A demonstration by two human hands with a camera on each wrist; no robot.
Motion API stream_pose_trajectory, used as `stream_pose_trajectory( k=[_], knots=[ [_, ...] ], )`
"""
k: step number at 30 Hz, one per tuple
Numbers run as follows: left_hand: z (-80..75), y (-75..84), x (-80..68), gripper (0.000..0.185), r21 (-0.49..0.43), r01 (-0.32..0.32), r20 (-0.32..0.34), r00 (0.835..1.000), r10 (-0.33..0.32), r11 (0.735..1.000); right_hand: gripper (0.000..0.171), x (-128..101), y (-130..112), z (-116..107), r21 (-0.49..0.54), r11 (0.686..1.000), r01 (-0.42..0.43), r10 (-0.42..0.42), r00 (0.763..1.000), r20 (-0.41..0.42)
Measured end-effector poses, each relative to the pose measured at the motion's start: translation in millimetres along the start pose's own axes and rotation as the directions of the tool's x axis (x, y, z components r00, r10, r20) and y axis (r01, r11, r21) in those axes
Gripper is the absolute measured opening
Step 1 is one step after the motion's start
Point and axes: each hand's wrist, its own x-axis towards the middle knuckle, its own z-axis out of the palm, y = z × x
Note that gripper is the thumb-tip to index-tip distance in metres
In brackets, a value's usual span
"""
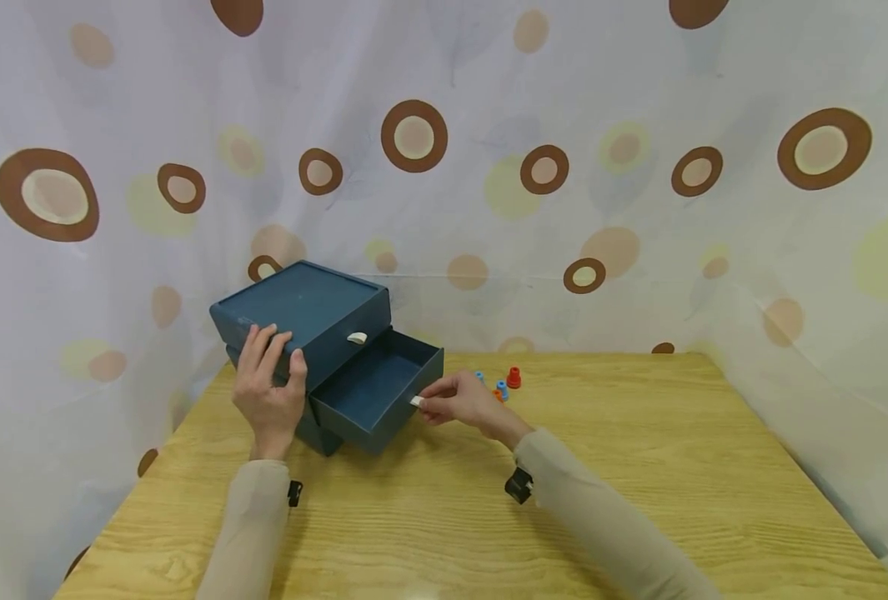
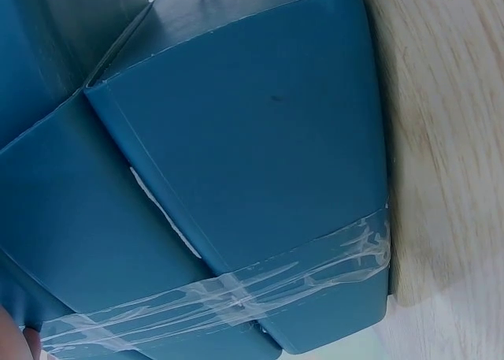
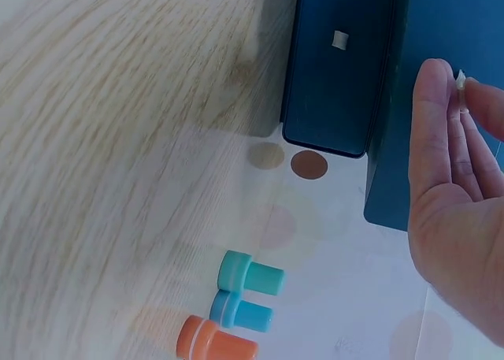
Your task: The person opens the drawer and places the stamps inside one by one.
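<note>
Drawer (image 1: pixel 383 387) of the dark blue box (image 1: pixel 301 312) stands pulled open on the counter (image 1: pixel 639 467), its white tab (image 1: pixel 417 402) mostly hidden in the right hand's (image 1: pixel 459 404) pinch, left hand (image 1: pixel 267 387) flat-fingered against the box

Small coloured pegs (image 1: pixel 502 386), perhaps stoppers, tabletop (image 1: pixel 639 467)

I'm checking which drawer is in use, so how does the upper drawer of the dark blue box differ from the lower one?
The upper drawer is pushed in; the lower drawer is pulled out, its inside showing. The upper drawer's white tab is untouched; the right hand pinches the lower drawer's tab. The left hand rests on the box. Both are dark blue.
</note>
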Motion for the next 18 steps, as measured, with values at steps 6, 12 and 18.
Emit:
stream_pose_trajectory(
  k=[6,12,18],
  knots=[
    [-0.1,1.4,0.3,0.038,-0.016,0.006,0.0,1.0,-0.006,1.0,0.023,-4.3,2.6,-3.2,-0.002,1.0,0.016,-0.016,1.0,0.002],
    [-2.0,4.2,-0.2,0.037,-0.031,0.005,-0.008,1.0,-0.005,1.0,0.025,-6.1,7.9,-5.0,0.008,1.0,0.026,-0.026,0.999,0.022],
    [-1.7,5.7,-0.9,0.036,-0.023,0.007,-0.008,1.0,-0.007,1.0,0.026,-11.5,11.5,-11.9,0.024,0.999,0.036,-0.036,0.999,0.023]
  ],
)
